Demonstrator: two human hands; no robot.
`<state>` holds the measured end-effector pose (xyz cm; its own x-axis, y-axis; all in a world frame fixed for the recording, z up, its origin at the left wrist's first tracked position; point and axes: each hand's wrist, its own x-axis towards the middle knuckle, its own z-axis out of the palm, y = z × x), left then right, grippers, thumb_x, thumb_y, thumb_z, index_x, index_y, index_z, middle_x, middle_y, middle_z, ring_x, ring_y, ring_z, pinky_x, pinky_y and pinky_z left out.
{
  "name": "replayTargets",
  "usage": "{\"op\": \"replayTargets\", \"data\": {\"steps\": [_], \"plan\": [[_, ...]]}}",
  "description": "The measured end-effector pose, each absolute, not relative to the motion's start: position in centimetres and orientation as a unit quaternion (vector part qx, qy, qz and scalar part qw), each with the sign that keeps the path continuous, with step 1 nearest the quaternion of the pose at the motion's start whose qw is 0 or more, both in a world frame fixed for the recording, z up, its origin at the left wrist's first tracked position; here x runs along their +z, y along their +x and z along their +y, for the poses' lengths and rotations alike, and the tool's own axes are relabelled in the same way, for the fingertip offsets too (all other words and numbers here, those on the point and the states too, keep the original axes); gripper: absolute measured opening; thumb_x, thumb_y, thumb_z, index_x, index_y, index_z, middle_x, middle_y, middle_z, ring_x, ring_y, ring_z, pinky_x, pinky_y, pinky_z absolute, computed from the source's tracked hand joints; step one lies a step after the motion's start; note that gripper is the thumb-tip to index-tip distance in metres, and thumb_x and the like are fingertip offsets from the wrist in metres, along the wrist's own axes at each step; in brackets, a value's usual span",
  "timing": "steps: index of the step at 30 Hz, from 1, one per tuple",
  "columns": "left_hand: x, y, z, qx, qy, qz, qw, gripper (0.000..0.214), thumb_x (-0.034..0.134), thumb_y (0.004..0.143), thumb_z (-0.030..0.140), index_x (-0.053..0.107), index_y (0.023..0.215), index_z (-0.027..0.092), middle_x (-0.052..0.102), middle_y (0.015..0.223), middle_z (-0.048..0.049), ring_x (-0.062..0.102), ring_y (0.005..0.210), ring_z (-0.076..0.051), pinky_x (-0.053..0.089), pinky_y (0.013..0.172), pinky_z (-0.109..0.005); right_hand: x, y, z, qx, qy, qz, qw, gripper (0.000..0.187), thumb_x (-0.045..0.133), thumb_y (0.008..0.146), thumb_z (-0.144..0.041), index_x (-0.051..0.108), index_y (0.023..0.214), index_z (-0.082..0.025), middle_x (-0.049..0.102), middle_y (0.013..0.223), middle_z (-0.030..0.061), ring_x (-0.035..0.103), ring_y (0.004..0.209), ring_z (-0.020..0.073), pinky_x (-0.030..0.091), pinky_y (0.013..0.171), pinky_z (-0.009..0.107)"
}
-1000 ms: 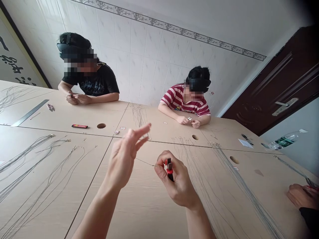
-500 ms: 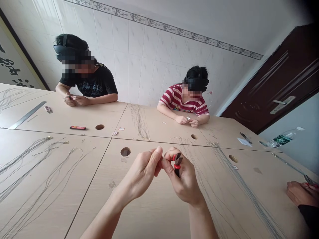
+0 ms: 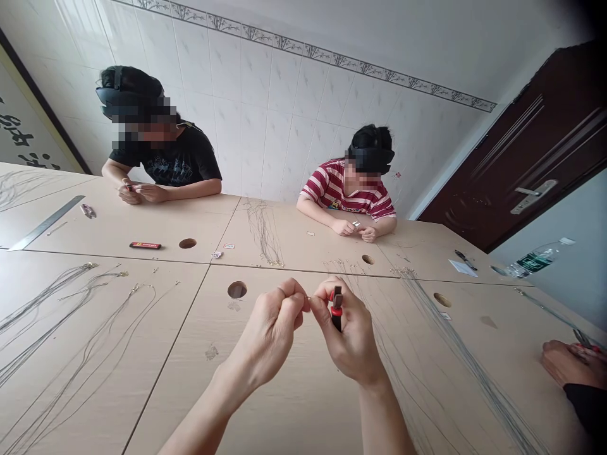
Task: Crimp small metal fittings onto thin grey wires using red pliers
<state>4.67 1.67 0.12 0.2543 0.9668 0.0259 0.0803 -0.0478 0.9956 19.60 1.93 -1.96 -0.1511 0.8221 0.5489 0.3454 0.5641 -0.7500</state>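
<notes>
My left hand (image 3: 272,328) is closed in a pinch on the end of a thin wire (image 3: 310,299), held just above the table. My right hand (image 3: 348,332) is wrapped round a small pair of pliers with red and black handles (image 3: 336,308), jaws pointing up. The two hands almost touch, with the short stretch of wire running between them. Both hover over the light wooden table (image 3: 284,404) near its middle seam.
Bundles of thin wires lie at left (image 3: 71,316), centre back (image 3: 265,234) and right (image 3: 455,354). Round holes (image 3: 237,289) dot the table. Two people sit across, handling small parts. Another person's hand (image 3: 566,363) rests at right. A steel ruler (image 3: 45,222), a red bar (image 3: 145,245) and a water bottle (image 3: 535,262) lie about.
A second ago my left hand was open and raised away from the right. It has come in beside the pliers and closed on the wire end. The right hand kept its grip.
</notes>
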Motion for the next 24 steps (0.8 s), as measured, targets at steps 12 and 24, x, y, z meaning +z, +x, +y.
{"op": "replayTargets", "data": {"steps": [12, 24], "plan": [[0.02, 4.91, 1.99, 0.413, 0.608, 0.462, 0.496, 0.026, 0.032, 0.096, 0.031, 0.043, 0.076, 0.021, 0.032, 0.060, 0.0065, 0.028, 0.057, -0.012, 0.026, 0.054, -0.027, -2.08, 19.51, 2.04, 0.185, -0.407, -0.733, 0.512, 0.016, 0.050, 0.096, -0.018, 0.044, 0.082, -0.022, 0.048, 0.076, -0.0019, 0.045, 0.071, 0.0136, 0.035, 0.062, 0.027], [0.17, 5.02, 1.89, 0.417, 0.598, 0.455, 0.511, 0.024, 0.033, 0.098, 0.035, 0.039, 0.078, 0.022, 0.032, 0.058, 0.0083, 0.027, 0.055, -0.011, 0.025, 0.052, -0.026, -2.25, 19.20, 2.24, 0.175, -0.406, -0.727, 0.525, 0.017, 0.050, 0.096, -0.017, 0.043, 0.081, -0.022, 0.046, 0.075, -0.0027, 0.044, 0.070, 0.0124, 0.035, 0.060, 0.026]]}}
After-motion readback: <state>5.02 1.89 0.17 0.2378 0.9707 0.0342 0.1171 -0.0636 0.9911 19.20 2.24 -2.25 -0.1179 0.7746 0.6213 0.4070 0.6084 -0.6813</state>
